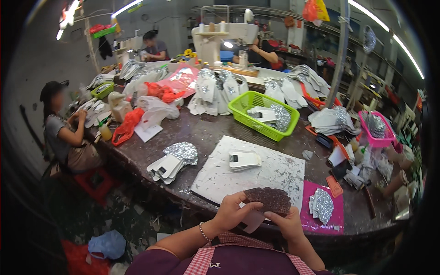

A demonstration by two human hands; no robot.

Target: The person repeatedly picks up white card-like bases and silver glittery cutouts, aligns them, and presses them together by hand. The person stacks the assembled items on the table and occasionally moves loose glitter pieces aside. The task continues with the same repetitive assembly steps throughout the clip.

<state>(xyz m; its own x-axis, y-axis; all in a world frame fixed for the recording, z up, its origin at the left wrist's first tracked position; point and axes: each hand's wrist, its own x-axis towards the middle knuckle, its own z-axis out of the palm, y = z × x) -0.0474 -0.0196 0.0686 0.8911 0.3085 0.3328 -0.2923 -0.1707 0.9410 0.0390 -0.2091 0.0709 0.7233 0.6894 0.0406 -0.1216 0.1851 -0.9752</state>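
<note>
Far out to the left of the hands, a small green basket [103, 94] with pale silvery pieces [105, 86] in it. Straight ahead, across the dark bench [201, 129], here's the big lime-green basket [255, 127], slotted sides, a white stack [261, 114] on its left and crinkled silver pieces [281, 117] on its right. Away to the right, a pink basket [383, 142], silver bundle [376, 125] inside. And in close: left hand [232, 211] nearly closed, thumb on top, gripping the left end of a brown piece [269, 200]; right hand [288, 223] pinching its lower right edge. It's up between the hands at the bench's near edge: dark, speckled, scalloped along the far side, a white flap [253, 222] showing below.
</note>
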